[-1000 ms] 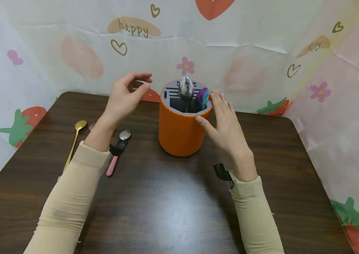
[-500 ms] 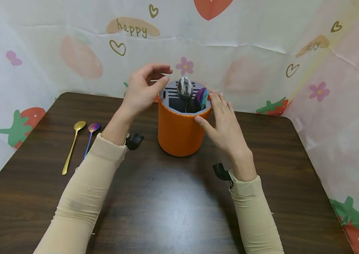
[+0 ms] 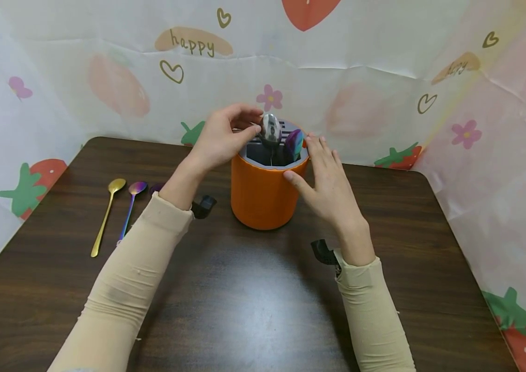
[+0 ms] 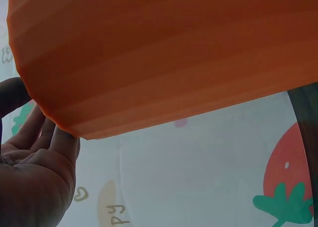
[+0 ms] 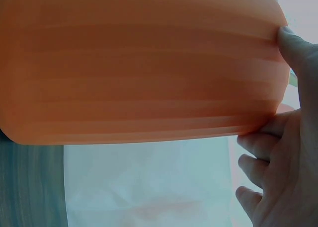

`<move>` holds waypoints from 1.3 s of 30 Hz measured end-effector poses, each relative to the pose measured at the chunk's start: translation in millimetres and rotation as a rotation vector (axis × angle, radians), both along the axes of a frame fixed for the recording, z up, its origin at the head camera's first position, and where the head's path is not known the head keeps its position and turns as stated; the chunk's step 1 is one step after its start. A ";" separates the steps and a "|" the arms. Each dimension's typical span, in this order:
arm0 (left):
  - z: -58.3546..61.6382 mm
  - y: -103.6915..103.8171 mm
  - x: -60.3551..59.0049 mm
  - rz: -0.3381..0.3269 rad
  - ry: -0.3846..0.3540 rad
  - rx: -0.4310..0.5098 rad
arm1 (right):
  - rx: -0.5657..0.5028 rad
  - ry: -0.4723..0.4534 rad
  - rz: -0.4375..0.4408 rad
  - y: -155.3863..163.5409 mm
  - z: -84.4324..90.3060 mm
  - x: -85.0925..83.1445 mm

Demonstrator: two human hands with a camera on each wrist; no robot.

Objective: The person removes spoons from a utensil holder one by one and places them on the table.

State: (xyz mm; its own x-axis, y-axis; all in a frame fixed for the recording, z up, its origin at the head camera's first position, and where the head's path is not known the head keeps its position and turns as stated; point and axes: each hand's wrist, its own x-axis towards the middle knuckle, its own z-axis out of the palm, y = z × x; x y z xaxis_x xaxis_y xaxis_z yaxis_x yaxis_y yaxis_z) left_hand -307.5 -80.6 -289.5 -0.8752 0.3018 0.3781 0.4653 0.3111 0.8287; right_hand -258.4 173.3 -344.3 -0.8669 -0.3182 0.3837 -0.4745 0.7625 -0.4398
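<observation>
Atop the orange holder [image 3: 260, 196], left fingers [image 3: 244, 135] pinch a silver spoon [image 3: 270, 128] (right fingers [image 3: 320, 155] straight, steadying it).

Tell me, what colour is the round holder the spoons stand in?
Orange holder with a grey slotted top, clearest in the head view.

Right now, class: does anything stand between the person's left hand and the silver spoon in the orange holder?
Nothing visible does. The left hand has its fingertips at the bowl of the silver spoon, which stands upright in the orange holder. The iridescent spoon is on the far side, near the right hand.
</observation>
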 end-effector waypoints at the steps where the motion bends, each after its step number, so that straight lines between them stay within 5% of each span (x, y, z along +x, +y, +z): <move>1: 0.2 0.7 0.2 -0.001 -0.006 -0.010 | -0.001 0.001 0.000 -0.2 0.1 0.3; 12: 0.7 4.4 0.2 -0.004 -0.018 -0.045 | -0.006 0.006 0.005 -0.1 -0.3 0.4; 28: 2.5 9.4 1.4 -0.036 -0.097 0.071 | -0.010 0.005 0.011 0.4 -1.1 0.8; 39: 6.3 10.1 3.6 -0.049 -0.080 0.130 | -0.001 0.010 0.008 -0.1 -0.4 0.6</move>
State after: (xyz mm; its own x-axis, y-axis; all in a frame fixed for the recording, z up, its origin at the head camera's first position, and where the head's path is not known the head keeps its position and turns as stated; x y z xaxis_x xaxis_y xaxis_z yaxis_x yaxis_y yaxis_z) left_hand -303.8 -70.6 -283.2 -0.8895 0.2982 0.3462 0.4079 0.1770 0.8957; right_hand -257.8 173.2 -344.7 -0.8604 -0.3247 0.3928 -0.4851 0.7582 -0.4357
